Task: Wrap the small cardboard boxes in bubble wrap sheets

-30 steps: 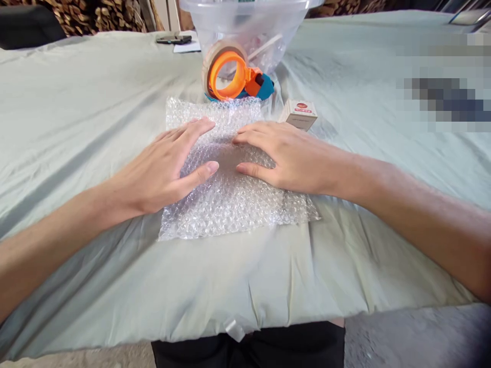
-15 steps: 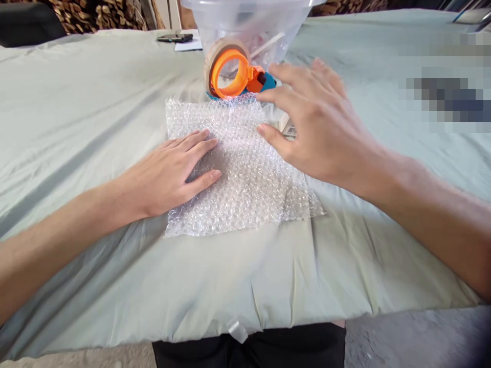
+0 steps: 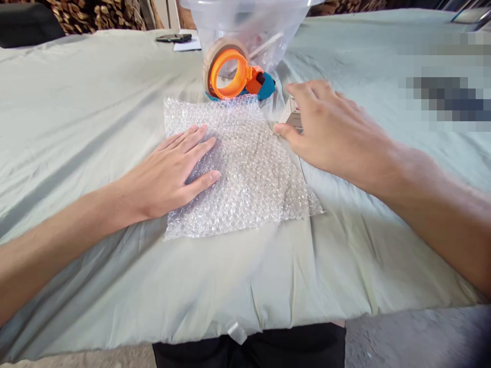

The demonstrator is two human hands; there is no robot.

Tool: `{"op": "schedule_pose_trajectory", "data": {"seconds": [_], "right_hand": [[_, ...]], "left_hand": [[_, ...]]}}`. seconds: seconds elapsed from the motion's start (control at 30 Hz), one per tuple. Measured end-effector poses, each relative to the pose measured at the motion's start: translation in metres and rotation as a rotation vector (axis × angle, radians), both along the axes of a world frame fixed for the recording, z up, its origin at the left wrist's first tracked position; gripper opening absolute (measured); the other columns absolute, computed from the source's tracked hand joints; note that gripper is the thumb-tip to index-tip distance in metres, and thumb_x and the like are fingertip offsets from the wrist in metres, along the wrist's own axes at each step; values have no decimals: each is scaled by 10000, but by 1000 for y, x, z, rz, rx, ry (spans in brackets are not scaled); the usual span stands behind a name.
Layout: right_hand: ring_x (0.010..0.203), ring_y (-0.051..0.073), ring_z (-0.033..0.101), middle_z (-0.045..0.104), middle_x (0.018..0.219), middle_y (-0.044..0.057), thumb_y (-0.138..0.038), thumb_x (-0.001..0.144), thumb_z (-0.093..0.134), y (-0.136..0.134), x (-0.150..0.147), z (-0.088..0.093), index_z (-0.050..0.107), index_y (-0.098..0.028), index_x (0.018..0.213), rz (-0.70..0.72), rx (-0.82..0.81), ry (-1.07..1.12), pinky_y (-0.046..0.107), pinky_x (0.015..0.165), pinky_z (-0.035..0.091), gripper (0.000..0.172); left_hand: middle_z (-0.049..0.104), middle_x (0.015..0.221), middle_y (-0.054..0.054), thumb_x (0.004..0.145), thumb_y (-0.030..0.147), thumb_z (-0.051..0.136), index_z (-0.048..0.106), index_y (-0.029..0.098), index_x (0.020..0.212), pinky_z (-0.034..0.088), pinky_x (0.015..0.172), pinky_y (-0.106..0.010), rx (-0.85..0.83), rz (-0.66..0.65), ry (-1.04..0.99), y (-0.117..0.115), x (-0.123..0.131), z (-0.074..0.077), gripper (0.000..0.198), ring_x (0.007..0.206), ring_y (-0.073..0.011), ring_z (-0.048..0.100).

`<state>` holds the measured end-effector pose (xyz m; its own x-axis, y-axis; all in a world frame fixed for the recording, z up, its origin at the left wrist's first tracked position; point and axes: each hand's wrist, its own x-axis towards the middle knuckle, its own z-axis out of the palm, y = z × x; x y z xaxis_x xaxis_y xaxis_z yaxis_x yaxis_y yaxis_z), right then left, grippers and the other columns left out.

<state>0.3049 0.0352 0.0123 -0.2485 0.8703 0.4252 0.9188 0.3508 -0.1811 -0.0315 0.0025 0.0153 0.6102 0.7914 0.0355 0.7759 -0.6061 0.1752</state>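
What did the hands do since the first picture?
The right hand moved off to the right, away from over the bubble wrap, and is now at the small box; I can't tell whether it has gripped it. The left hand now lies flatter on the bubble wrap. The tape dispenser and clear tub stayed put.

Far left, you have a dark phone [image 3: 173,38] by white paper [image 3: 191,43]; right of them, a clear tub [image 3: 207,21].
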Motion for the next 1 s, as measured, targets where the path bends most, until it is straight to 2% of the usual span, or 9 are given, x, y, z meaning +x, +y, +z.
{"op": "schedule_pose_trajectory", "data": {"seconds": [0.13,0.27,0.47,0.57,0.63,0.67,0.8,0.87,1.0], "right_hand": [[1181,559,750,727,1464,224,-646,1038,704,1,1,1,552,-329,1697,-117,-59,-79,864,1044,582,748],[1408,644,654,596,1687,273,-697,1024,719,6,5,-3,545,-240,1714,-5,-94,-40,919,1158,492,845],[1581,598,544,610,1703,151,-590,1058,669,13,17,-10,580,-391,1659,149,53,-76,892,1185,533,639],[1210,589,753,734,1425,200,-559,1046,648,12,18,-5,603,-355,1647,47,13,-137,880,967,622,636],[979,536,783,759,1269,198,-552,1025,680,9,13,0,605,-332,1646,-23,-9,-165,849,858,644,662],[961,524,781,760,1252,188,-542,1012,714,6,9,4,617,-336,1629,-38,-2,-166,841,858,649,658],[1198,526,764,728,1420,200,-441,1042,782,-13,-17,18,684,-279,1570,-94,-5,-126,820,1063,622,561],[1314,498,737,675,1527,236,-370,1055,808,-23,-31,25,640,-188,1644,-102,24,-71,765,1214,567,639],[1514,401,614,636,1619,165,-431,1058,821,-37,-49,30,561,-251,1730,130,128,58,603,1364,498,743]], "left_hand": [[280,1964,-136,1149,715,347,326,179,1855,206,1512,-641,-22,4,-18,-1,1,0,886,1848,-370,246],[331,1941,-164,1150,698,347,347,130,1841,243,1508,-627,-13,-4,-21,-2,2,1,894,1833,-368,295],[318,1944,-164,1157,705,346,406,141,1820,261,1496,-648,-8,-9,-8,-1,2,1,873,1833,-371,295],[327,1941,-162,1159,689,345,416,135,1818,263,1497,-631,-1,-8,-5,-1,2,1,864,1833,-355,299],[332,1938,-167,1159,683,344,418,128,1816,263,1497,-629,2,-10,1,-1,3,1,862,1831,-355,307],[333,1938,-168,1160,681,342,417,125,1815,263,1497,-630,3,-11,4,-1,3,1,862,1829,-359,309],[348,1933,-172,1157,681,337,428,112,1806,276,1494,-621,9,-13,5,-1,3,1,868,1825,-365,317],[369,1924,-175,1156,671,340,449,108,1794,289,1491,-606,20,-13,-2,-2,4,1,858,1819,-360,336],[383,1915,-191,1158,646,348,454,81,1784,269,1496,-610,44,-14,-4,-3,6,0,850,1815,-376,340]]}}
